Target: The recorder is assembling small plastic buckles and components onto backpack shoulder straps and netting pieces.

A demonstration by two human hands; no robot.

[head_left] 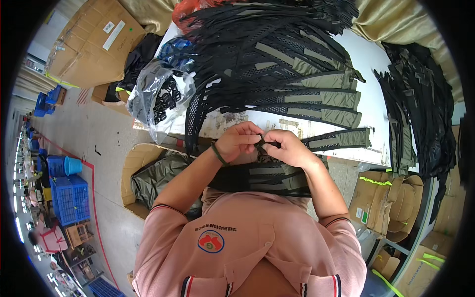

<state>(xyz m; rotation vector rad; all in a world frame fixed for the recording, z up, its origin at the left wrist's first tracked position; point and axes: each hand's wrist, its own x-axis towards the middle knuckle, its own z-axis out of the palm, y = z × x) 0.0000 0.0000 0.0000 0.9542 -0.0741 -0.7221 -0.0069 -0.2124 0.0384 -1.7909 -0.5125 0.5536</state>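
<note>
My left hand [238, 142] and my right hand [288, 148] meet in front of my chest at the table's near edge. Both are closed in a pinch on a small dark strap end [260, 142]; whether a buckle is on it I cannot make out. Just right of my right hand lies a black mesh strap with an olive panel [341, 139]. More such straps, black and olive [287, 175], rest across my lap below my hands. Beyond my hands several similar straps [326, 98] are fanned out in a large pile on the white table [373, 74].
A clear plastic bag [143, 94] with black plastic buckles [168, 99] sits at the table's left. An open carton [129, 163] with dark fabric stands left of me. More dark straps [420, 99] hang at the right, above cartons [371, 200]. Blue crates [69, 198] stand farther left.
</note>
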